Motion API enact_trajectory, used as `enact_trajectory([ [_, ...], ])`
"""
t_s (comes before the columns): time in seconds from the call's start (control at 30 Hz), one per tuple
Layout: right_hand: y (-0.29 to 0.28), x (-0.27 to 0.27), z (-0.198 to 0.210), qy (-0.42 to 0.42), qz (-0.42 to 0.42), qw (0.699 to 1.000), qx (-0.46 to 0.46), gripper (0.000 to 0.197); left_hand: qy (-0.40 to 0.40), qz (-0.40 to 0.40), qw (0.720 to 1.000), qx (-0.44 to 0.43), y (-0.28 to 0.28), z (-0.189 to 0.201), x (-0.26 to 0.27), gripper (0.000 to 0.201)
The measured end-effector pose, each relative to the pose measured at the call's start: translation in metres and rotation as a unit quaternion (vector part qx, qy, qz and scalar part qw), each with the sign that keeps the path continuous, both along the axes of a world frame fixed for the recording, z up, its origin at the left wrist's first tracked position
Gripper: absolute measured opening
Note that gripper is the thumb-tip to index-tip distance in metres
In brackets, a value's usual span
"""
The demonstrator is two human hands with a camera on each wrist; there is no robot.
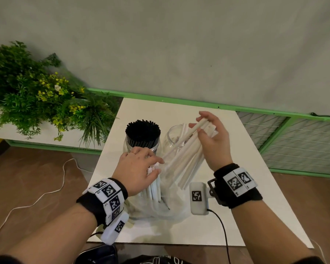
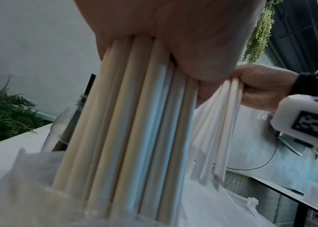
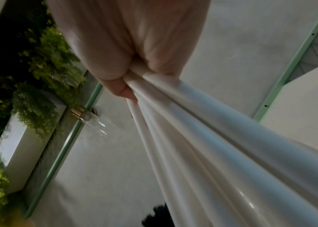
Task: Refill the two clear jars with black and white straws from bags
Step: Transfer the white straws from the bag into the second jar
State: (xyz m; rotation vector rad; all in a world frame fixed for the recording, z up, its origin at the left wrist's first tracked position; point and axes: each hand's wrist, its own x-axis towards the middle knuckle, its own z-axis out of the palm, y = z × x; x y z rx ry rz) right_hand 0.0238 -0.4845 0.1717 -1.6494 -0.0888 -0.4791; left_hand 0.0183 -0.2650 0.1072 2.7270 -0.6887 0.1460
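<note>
While both clamped: right grip point(image 1: 211, 138) around lifted white straws point(image 1: 187, 155), left grip point(image 1: 139, 168) around bagged ones.

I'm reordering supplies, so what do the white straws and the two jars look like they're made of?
White straws: probably smooth plastic, given the glossy highlights along them in the right wrist view, though coated paper is possible. Jars, one full of black straws and one nearly empty: clear, glass or hard plastic; the look doesn't settle which.

Bare white tabletop point(image 1: 251, 168) right of right hand point(image 1: 215, 141) is open. Left of it, clear jar packed w/ black straws point(image 1: 143, 136) blocks; crumpled clear plastic bag point(image 1: 168, 206) sits below left hand point(image 1: 137, 168).
</note>
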Motion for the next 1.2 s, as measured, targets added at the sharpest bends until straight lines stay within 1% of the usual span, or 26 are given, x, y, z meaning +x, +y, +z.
enact_trajectory([
  [0.13, -0.012, 0.011, 0.022, -0.027, -0.020, 0.999, 0.025, 0.044, -0.015, -0.006, 1.000, -0.016, 0.000, -0.001, 0.000, 0.037],
  [0.27, -0.014, 0.024, 0.020, 0.009, -0.008, 1.000, 0.002, 0.046, -0.019, -0.004, 1.000, -0.013, -0.001, -0.002, 0.002, 0.036],
  [0.37, -0.016, 0.032, 0.010, 0.039, -0.001, 0.999, 0.002, 0.046, -0.017, -0.001, 1.000, -0.015, -0.002, -0.002, 0.004, 0.035],
  [0.43, -0.020, 0.037, 0.011, 0.045, -0.004, 0.999, 0.009, 0.047, -0.015, 0.003, 1.000, -0.014, -0.002, -0.002, 0.005, 0.033],
  [0.5, -0.027, 0.046, 0.022, 0.031, -0.011, 0.999, 0.019, 0.048, -0.013, 0.004, 1.000, -0.009, -0.001, -0.003, 0.006, 0.032],
  [0.63, -0.044, 0.071, 0.054, -0.042, -0.033, 0.997, 0.056, 0.047, -0.003, 0.008, 1.000, -0.002, -0.002, -0.004, 0.010, 0.033],
  [0.73, -0.049, 0.090, 0.065, -0.088, -0.066, 0.989, 0.098, 0.046, 0.008, 0.013, 1.000, 0.004, -0.003, -0.003, 0.009, 0.033],
  [0.8, -0.050, 0.099, 0.061, -0.108, -0.098, 0.983, 0.111, 0.045, 0.012, 0.013, 1.000, 0.007, -0.003, -0.002, 0.008, 0.033],
  [0.9, -0.054, 0.105, 0.042, -0.100, -0.122, 0.980, 0.122, 0.046, 0.016, 0.015, 1.000, 0.008, -0.002, 0.000, 0.007, 0.032],
  [1.03, -0.059, 0.103, 0.023, -0.092, -0.130, 0.981, 0.111, 0.043, 0.012, 0.020, 1.000, 0.009, -0.003, 0.000, 0.007, 0.033],
  [1.2, -0.058, 0.096, 0.011, -0.108, -0.110, 0.986, 0.069, 0.042, 0.013, 0.023, 1.000, 0.005, -0.004, -0.001, 0.009, 0.032],
])
